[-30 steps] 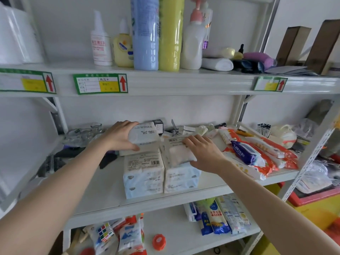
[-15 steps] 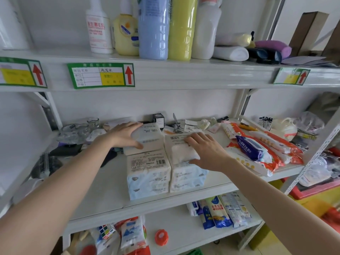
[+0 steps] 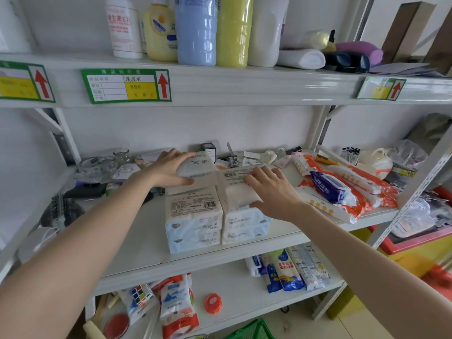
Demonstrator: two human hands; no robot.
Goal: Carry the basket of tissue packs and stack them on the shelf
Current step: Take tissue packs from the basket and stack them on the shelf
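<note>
Two stacks of tissue packs are sitting side by side on the middle shelf (image 3: 137, 241); the left hand (image 3: 168, 171) is lying on the left top pack (image 3: 195, 172), fingers curling round its far edge; the right hand (image 3: 274, 192) is pressing flat, fingers spread, on the right top pack (image 3: 238, 189), whose long axis is running away from the person; both arms are reaching forward, wrists level; a green basket (image 3: 249, 330) is showing at the bottom edge.
</note>
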